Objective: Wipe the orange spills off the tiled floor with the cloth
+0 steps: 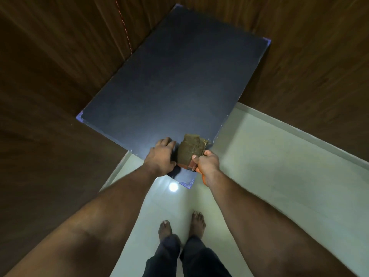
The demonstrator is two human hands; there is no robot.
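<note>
My right hand (pixel 206 161) pinches the near end of the folded cloth (pixel 190 151), thumb on top, fingers curled under, and something orange shows beneath my wrist, though I cannot tell what. My left hand (pixel 162 156) rests just beside the cloth on the dark tabletop (pixel 179 76), fingers bent over the surface and holding nothing. The cloth is olive-brown with a reddish band at the gripped end — a coarse weave, frayed at the far corner. It lies at the table's near edge, not yet down on the tiled floor (pixel 269 166). I'd judge the step is taking it up: gather the folds firmly so it stays a thick pad. The floor is pale, glossy tile — a lamp's glare (pixel 173 186) shines ahead of my bare feet (pixel 181 226). I see no orange spill from here.
</note>
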